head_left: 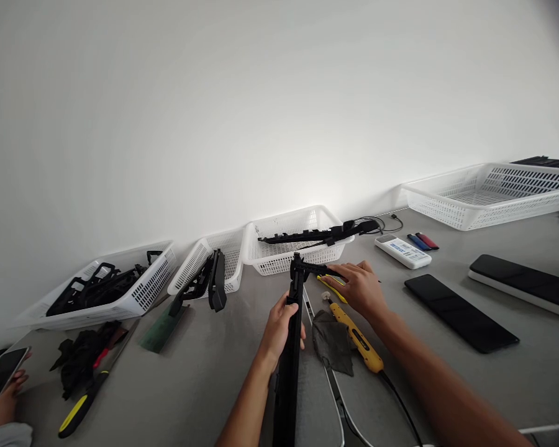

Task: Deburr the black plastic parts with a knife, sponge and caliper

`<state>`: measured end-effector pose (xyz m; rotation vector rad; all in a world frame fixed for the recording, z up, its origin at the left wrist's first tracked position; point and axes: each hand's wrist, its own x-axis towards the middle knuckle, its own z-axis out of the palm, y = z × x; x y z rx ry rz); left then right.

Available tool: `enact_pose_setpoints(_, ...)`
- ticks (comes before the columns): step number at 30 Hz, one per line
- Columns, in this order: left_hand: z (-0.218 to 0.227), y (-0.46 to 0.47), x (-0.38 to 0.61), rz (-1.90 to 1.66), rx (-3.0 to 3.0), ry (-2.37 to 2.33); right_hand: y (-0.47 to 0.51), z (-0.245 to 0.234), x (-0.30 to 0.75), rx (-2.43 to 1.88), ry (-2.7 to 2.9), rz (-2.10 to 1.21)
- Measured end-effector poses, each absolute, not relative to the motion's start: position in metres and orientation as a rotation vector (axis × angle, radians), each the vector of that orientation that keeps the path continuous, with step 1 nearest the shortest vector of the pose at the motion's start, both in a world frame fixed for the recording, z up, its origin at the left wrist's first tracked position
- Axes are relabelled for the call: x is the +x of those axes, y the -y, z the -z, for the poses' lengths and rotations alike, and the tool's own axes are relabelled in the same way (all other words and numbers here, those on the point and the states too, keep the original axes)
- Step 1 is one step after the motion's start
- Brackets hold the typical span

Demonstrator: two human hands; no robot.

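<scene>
My left hand (278, 326) is wrapped round a long black plastic strip (289, 372), which runs from the bottom edge of the view up to the middle. At the strip's far end sits a slim black bar-shaped piece (314, 268), lying crosswise and touching it. My right hand (359, 287) grips the other end of this bar, its fingers closed over it; whether bar and strip are joined, I cannot tell. Just below my right hand lie a yellow-handled tool (334, 289) and a yellow corded tool (361, 341), with a dark cloth (331, 340) beside it.
White baskets (279, 264) line the wall, several holding black parts. To the right are a white device (403, 251), a black phone-like slab (461, 312) and a thicker slab (531, 285). At left lie a yellow-black handled tool (81, 406) and another person's hand (2, 397) holding a phone.
</scene>
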<state>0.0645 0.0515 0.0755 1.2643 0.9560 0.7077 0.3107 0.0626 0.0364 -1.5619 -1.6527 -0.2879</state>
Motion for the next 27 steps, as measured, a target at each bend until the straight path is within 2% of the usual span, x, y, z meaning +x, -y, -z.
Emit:
enact_pose_setpoints(8, -0.071, -0.061, 0.058, -0.847, 1.195, -0.955, -0.060, -0.043, 0.309, -1.641, 1.452, -0.152)
enact_pose_setpoints(13, -0.064, -0.067, 0.058, -1.000, 1.042, -0.875, -0.053, -0.050, 0.294, -1.492, 1.652, -0.331)
enact_pose_setpoints(18, -0.061, -0.066, 0.060, -0.981, 1.047, -0.967, -0.048, -0.058, 0.275, -1.460, 1.829, -0.383)
enact_pose_setpoints(27, -0.058, -0.078, 0.053, -1.286, 0.932, -1.114, -0.045, -0.065, 0.280, -1.432, 1.956, -0.463)
